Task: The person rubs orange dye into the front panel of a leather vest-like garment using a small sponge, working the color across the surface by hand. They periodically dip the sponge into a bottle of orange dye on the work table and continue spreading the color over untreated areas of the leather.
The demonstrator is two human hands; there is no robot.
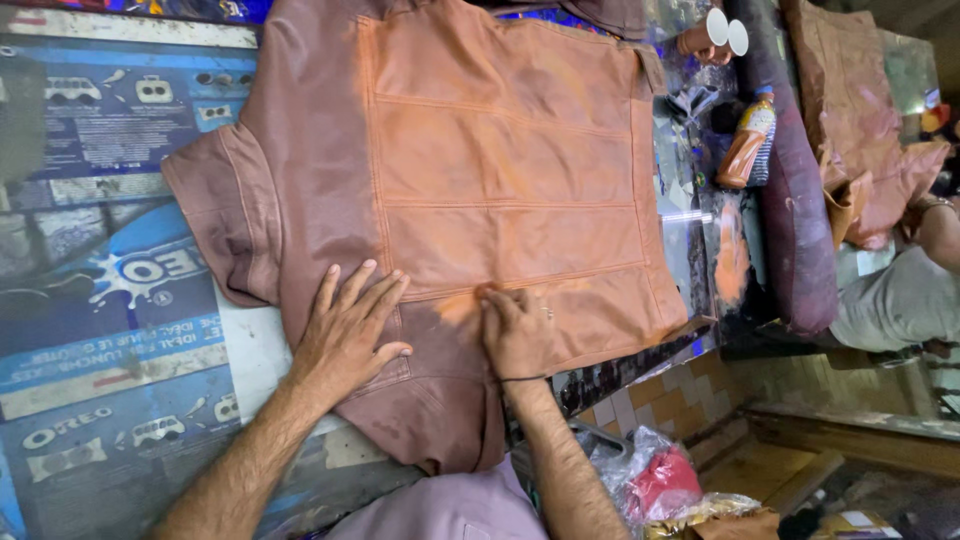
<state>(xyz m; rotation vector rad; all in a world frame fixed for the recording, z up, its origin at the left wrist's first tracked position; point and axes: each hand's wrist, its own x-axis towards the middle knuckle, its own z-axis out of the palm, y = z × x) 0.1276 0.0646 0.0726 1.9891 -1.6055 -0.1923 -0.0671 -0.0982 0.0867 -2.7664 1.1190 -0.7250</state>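
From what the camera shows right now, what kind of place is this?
Probably a small leather workshop. A brown leather jacket lies spread on a printed table cover, both hands pressing it: left hand, right hand. An orange-stained bottle and more leather pieces lie nearby.

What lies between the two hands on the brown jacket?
In the head view, only the jacket itself lies between the left hand and right hand: a strip of brown leather with a stitched seam, partly orange. Nothing else rests there.
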